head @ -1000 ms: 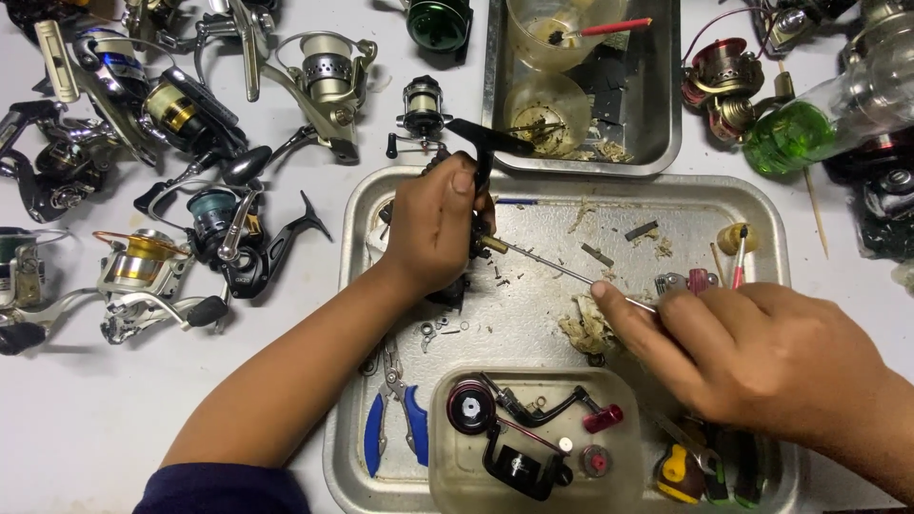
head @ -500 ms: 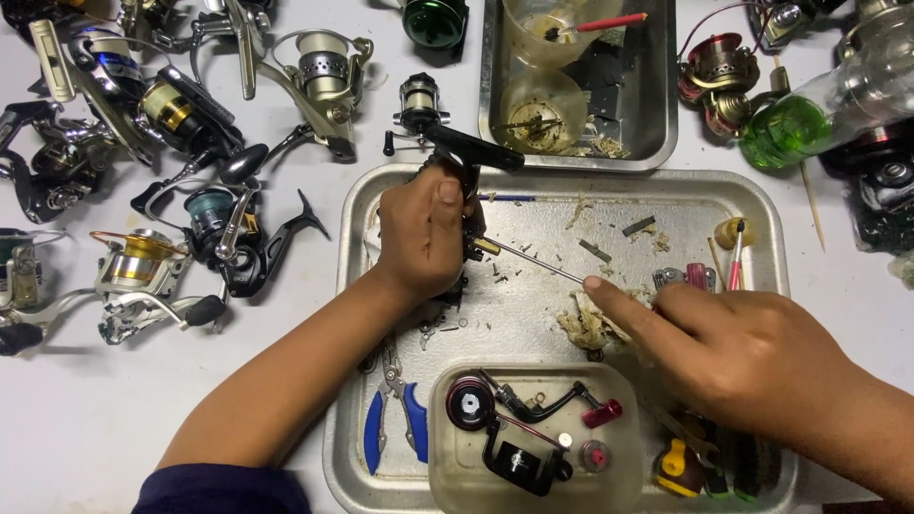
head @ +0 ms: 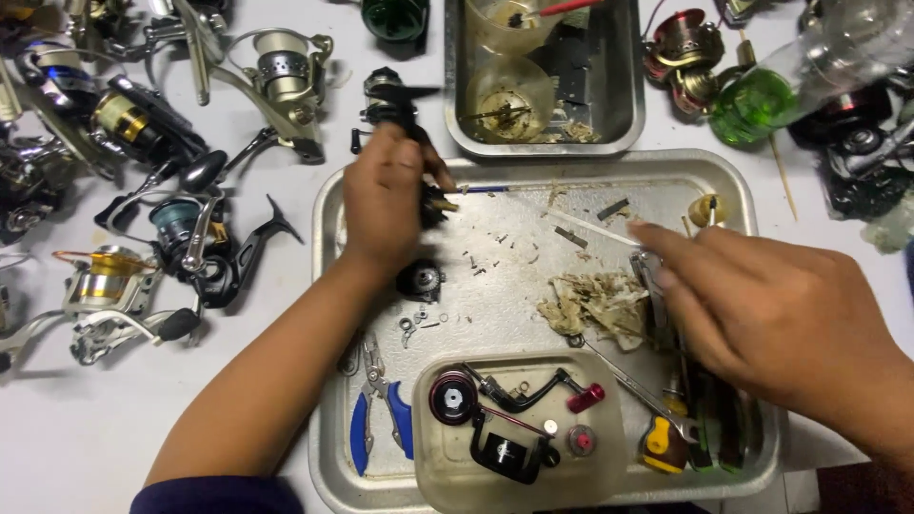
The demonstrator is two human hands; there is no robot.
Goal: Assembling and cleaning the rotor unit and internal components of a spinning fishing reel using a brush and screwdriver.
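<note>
Several fishing reels (head: pixel 143 124) crowd the white surface (head: pixel 57 447) at left. A smaller steel tray (head: pixel 624 105) holds two plastic cups (head: pixel 509 95). Nearby — a green bottle (head: pixel 757 100). Blue-handled pliers (head: pixel 376 424) lie beside a clear tub (head: pixel 609 466) of reel parts.

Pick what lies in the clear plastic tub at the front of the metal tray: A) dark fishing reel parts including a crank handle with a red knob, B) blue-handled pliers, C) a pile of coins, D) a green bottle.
A: the clear plastic tub holds a black spool, a dark reel piece and a crank handle with a red knob; the blue-handled pliers lie beside it on the metal tray.
</note>
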